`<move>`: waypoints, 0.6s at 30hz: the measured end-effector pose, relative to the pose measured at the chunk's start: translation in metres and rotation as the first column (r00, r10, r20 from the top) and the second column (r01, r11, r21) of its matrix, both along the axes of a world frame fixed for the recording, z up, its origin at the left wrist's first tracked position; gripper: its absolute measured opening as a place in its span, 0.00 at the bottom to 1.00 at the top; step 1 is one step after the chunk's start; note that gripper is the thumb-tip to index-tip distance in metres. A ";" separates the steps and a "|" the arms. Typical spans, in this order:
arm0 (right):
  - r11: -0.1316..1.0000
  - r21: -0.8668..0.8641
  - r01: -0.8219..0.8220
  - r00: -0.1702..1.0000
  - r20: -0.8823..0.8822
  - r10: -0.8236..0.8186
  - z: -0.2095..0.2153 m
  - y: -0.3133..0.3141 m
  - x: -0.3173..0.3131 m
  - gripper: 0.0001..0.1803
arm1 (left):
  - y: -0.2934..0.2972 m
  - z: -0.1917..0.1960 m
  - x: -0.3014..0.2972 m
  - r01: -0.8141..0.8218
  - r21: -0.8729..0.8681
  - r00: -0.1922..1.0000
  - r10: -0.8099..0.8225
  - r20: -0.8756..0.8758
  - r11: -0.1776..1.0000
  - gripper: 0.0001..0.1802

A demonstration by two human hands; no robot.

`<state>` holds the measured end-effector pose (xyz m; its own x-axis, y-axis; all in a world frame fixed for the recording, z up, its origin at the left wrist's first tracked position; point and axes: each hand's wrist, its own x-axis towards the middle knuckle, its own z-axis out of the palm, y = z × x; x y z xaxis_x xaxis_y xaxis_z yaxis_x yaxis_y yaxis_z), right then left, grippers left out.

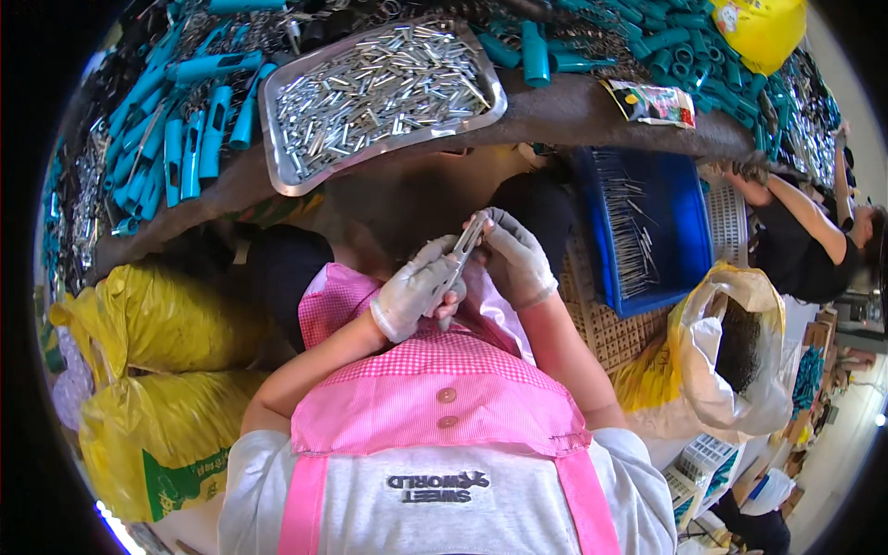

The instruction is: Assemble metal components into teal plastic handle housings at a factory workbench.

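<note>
Both my gloved hands close on a small metal tool [462,252] over my lap: left hand [416,289] grips its body, right hand [516,259] pinches the tip. I'd keep it steady, below the tray [277,139].

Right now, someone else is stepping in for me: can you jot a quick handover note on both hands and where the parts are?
Left hand: gloved, closed around a small metal tool above the lap.
Right hand: gloved, pinching the same tool's upper end.
Metal tray of small silver pieces sits on the table ahead; teal handles lie piled to its left.
Blue bin of thin metal rods stands at right.
Done: one piece in hand. Left: the tray looks full.
</note>
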<state>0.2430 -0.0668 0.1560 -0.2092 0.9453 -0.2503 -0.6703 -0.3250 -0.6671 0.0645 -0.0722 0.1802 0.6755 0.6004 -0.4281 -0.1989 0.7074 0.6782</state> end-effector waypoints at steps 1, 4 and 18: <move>0.999 -0.017 0.041 0.999 0.011 -0.041 0.004 -0.003 0.002 0.10 | 0.004 0.013 0.003 -0.001 -0.041 0.999 -0.001 -0.039 0.999 0.23; 0.996 -0.074 0.054 0.994 0.096 -0.047 0.013 -0.010 0.006 0.14 | 0.008 0.015 0.009 -0.014 -0.041 0.993 0.009 -0.117 0.999 0.23; 0.641 0.319 0.698 0.117 0.833 -0.541 -0.109 -0.022 0.232 0.11 | 0.021 -0.020 0.005 -0.121 -0.314 0.993 0.116 -0.034 0.942 0.14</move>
<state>0.4755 -0.0893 0.0466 0.8125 0.5828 0.0138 0.1659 -0.2085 -0.9639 0.0691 -0.0509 0.1603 0.5995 0.5087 -0.6179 -0.2857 0.8572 0.4285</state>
